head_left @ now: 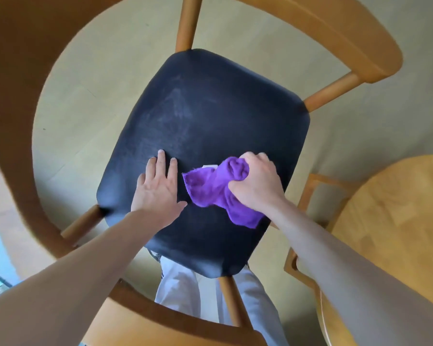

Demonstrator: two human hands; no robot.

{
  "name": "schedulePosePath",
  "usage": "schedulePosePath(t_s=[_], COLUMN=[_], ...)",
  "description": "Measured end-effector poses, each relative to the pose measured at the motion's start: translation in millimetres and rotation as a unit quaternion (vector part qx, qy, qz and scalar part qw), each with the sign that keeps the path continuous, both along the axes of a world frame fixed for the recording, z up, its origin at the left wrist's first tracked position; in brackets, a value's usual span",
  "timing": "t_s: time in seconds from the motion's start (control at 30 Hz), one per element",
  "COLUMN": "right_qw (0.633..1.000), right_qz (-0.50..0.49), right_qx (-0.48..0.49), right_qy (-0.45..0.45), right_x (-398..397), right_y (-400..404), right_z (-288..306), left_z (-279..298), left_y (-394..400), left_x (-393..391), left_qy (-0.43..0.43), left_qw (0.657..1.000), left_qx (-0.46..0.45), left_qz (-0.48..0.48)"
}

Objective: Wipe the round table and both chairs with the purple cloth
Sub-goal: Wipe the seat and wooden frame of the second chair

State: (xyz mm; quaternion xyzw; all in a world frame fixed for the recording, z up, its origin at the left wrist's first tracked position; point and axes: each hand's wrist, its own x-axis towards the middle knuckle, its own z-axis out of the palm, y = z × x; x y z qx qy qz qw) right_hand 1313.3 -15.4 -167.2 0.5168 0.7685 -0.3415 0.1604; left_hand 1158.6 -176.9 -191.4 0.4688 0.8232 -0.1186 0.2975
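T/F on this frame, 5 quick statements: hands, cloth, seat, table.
1. The right hand grips the purple cloth. True.
2. The left hand holds a spray bottle. False: it lies flat, fingers straight, on the black seat and holds nothing.
3. The cloth is on the round table. False: it is on the chair seat; the table is off to the right, with no cloth on it.
4. The seat shows pale smears in its upper left part. True.
5. The chair's frame is metal and grey. False: it looks like light brown wood, curving around the seat.
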Motion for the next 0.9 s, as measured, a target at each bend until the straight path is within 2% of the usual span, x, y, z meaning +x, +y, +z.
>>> schedulePosePath(t_s=[0.07,0.2,0.33,0.4,0.47,0.6,0.7,0.83,0.9], right_qw=[0.995,0.983,0.988,0.992,0.998,0.987,0.984,0.98,0.988], right_qz=[-0.015,0.031,0.097,0.114,0.058,-0.072,-0.12,-0.092,-0.074], right_qx=[0.099,0.155,0.098,0.029,0.002,0.138,0.131,0.177,0.133], right_qy=[0.0,-0.091,-0.07,-0.045,-0.008,0.041,0.021,0.012,0.014], right_x=[-12.3,-8.1,26.8,40.7,47.2,45.8,43.7,62.8,80.0], right_y=[18.3,-18.2,-98.0,-97.0,-71.8,10.2,44.8,-18.4,-61.6], right_z=[-12.6,-39.0,-28.4,-19.2,-11.5,-17.8,-34.2,-44.1,-38.6], left_z=[-3.5,-14.8,-13.5,-9.8,-5.8,-5.3,-12.2,-21.6,-21.6], left_y=[-1.2,-5.2,-9.3,-6.0,-1.7,13.2,27.9,23.8,21.2], left_x=[7.0,9.8,4.9,6.9,12.8,36.8,51.7,52.8,50.1], left_qy=[0.005,0.012,0.018,0.02,0.018,-0.025,-0.029,-0.007,-0.009], left_qw=[1.0,0.999,0.998,0.997,0.997,0.993,0.995,0.997,0.997], left_qx=[-0.011,-0.023,-0.029,-0.037,-0.028,0.002,-0.009,-0.008,-0.005], left_qz=[-0.027,-0.043,-0.061,-0.06,-0.07,-0.117,-0.093,-0.08,-0.081])
